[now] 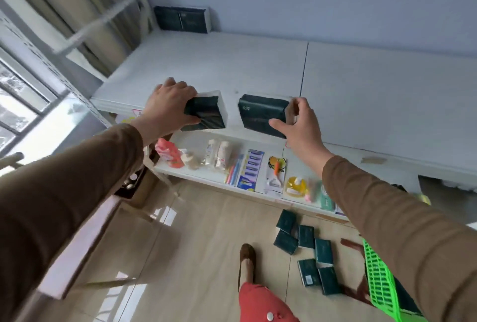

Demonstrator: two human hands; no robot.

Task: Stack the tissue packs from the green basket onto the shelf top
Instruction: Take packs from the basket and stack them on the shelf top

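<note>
1. Because both packs sit at the front edge of the shelf top [258, 63], a careless release could tip one onto the floor.
2. The left hand [167, 107] grips the left pack [206, 112], fingers curled over it; arm stretched up.
3. The right hand [296, 125] pinches the right pack [260, 112] between thumb and fingers.
4. More packs [307, 252] lie on the floor beside the green basket [379, 275]; two stand at the shelf's back corner.

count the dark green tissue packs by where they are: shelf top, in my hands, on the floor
On the shelf top, against the wall: 2
Held at the shelf's front edge: 2, one in the left hand at, one in the right hand at
On the floor: 6
Total: 10
</note>
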